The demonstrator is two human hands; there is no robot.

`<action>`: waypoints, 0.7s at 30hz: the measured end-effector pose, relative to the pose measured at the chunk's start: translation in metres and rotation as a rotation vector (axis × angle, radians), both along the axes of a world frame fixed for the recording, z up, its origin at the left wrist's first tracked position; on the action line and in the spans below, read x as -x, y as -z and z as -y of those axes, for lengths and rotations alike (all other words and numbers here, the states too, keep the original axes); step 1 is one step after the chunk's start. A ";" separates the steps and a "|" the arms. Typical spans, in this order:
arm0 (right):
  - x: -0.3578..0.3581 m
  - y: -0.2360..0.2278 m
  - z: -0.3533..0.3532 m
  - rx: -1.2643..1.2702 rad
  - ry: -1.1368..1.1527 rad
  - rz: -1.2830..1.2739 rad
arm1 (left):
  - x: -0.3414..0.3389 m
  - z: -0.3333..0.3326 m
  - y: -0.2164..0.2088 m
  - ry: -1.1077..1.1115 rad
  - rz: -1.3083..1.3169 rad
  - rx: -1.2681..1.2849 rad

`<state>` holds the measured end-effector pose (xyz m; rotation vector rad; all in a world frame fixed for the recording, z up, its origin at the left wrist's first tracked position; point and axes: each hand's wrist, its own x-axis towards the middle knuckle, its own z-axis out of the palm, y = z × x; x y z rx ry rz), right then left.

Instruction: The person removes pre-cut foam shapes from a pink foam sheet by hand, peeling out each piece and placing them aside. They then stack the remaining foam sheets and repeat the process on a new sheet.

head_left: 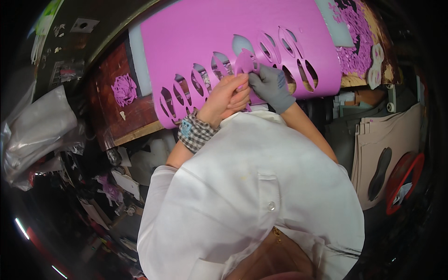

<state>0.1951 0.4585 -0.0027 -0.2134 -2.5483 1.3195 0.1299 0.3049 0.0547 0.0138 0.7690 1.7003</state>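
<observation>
A large purple sheet (205, 28) drapes over the near edge of the work table, with a row of leaf-shaped holes cut along its near side. My bare left hand (227, 97), with a checked cloth cuff at the wrist, is closed in front of that row. Beside it, my right hand (271, 87) in a grey glove has its fingertips pinched together, almost touching the left. Between them both hands grip a leaf-shaped purple cut-out piece (244, 60) that stands up over the sheet. Their fingers hide its lower end.
A small pile of purple scraps (124, 89) lies on the table's left side. A larger scrap heap (355, 44) is at the right end, near a pale cut shape (375, 66). Beige sheets (385, 144) and a red ring-shaped object (405, 183) stand lower right; clear plastic (39, 130) hangs left.
</observation>
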 end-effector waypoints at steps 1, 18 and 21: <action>-0.001 0.003 0.000 -0.083 0.018 0.046 | -0.003 0.005 -0.001 0.012 0.015 -0.048; -0.011 -0.020 0.005 0.109 0.075 0.089 | 0.001 0.014 -0.015 0.145 -0.745 0.475; -0.018 -0.026 0.010 0.780 0.143 0.210 | -0.001 0.013 0.000 -0.024 -0.650 0.447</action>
